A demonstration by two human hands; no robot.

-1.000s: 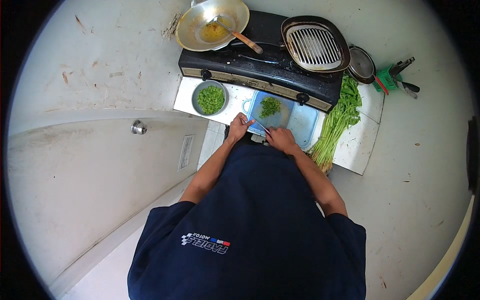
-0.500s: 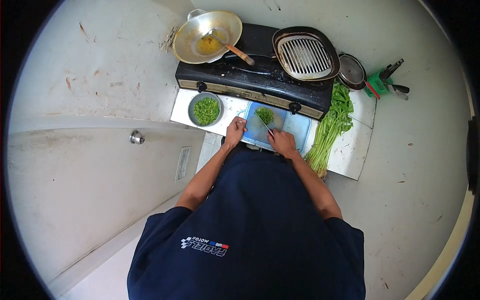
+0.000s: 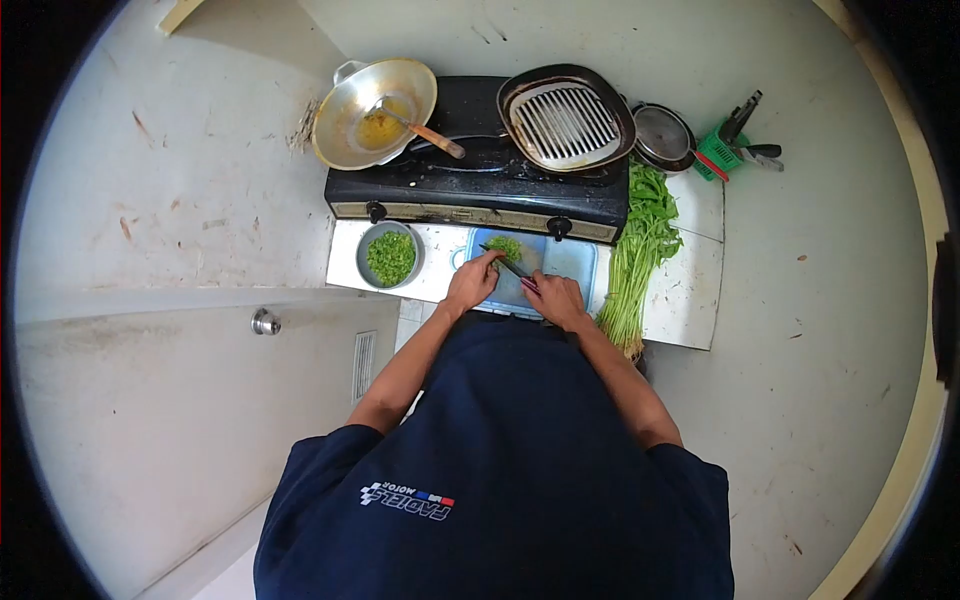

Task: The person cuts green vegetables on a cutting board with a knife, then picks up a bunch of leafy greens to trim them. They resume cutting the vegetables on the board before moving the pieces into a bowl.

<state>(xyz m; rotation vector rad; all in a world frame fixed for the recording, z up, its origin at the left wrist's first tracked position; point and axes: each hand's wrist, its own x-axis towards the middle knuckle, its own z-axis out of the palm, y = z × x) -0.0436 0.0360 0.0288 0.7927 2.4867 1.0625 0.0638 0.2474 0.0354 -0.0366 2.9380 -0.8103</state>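
My right hand [image 3: 557, 298] is closed around the handle of a knife [image 3: 513, 267], whose blade points up and left over a blue cutting board [image 3: 572, 262]. My left hand [image 3: 474, 282] is at the board's left part, its fingertips at the blade; whether they pinch anything is too small to tell. Chopped greens [image 3: 504, 246] lie on the board just beyond the blade. Left of the board, a grey bowl [image 3: 364, 262] holds more chopped greens [image 3: 390, 257].
A black stove [image 3: 470, 190] behind the board carries a wok [image 3: 345, 120] with a wooden-handled ladle [image 3: 440, 141] and a grill pan [image 3: 567, 122]. To the right are leafy stalks [image 3: 632, 270], a round pan [image 3: 663, 135] and a green basket [image 3: 716, 153] of utensils.
My left hand has moved from the board's left edge to the knife blade. The blade now tilts further left. The whole view has shifted, with the stove and board lower and more leftward.
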